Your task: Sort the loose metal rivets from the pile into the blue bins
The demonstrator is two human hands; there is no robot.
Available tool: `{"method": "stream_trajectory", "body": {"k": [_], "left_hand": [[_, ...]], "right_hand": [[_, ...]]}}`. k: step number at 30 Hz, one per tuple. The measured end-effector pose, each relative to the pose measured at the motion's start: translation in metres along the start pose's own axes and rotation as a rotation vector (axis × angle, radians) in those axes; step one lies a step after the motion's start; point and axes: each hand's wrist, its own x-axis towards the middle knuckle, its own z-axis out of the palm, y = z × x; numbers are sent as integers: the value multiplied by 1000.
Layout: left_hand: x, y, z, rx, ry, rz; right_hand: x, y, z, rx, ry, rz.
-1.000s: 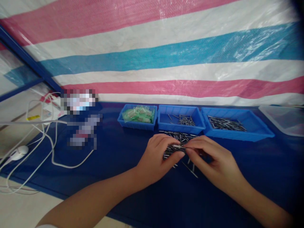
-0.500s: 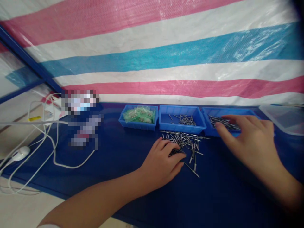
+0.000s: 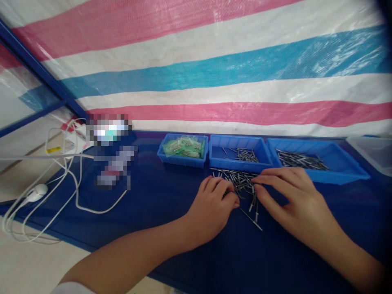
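Observation:
A loose pile of metal blind rivets (image 3: 241,181), thin pins with pale sleeves, lies on the dark blue tabletop. My left hand (image 3: 214,208) rests at the pile's left side, fingers curled round some of the rivets; its fingertips partly hide them. At the right edge of the pile is my right hand (image 3: 294,200), thumb and forefinger slightly apart around the rivet ends, holding nothing that I can see. Behind the pile, a blue middle bin (image 3: 220,163) holds short metal pins. More long rivets lie in the right blue bin (image 3: 346,173), just beyond my right hand.
A left blue bin (image 3: 180,162) contains green-tinted clear packets (image 3: 183,147). A clear plastic container (image 3: 373,153) stands at far right. White cables (image 3: 92,211) trail over the table's left side, near blurred-out items. A striped plastic sheet (image 3: 196,77) hangs behind.
My right hand has moved left and down from the right bin to the pile, uncovering the rivets in that bin. My left hand stays at the pile. The view has shifted slightly.

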Motion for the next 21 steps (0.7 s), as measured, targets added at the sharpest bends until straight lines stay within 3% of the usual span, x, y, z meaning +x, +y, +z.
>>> {"method": "stream_trajectory", "body": {"k": [7, 13, 21], "left_hand": [[2, 6, -6, -233, 187, -122], [1, 11, -8, -482, 233, -73], [2, 5, -9, -541, 295, -91]], "right_hand": [[-5, -11, 10, 180, -175, -26], [-9, -18, 19, 372, -168, 63], [-10, -16, 16, 439, -180, 143]]}}
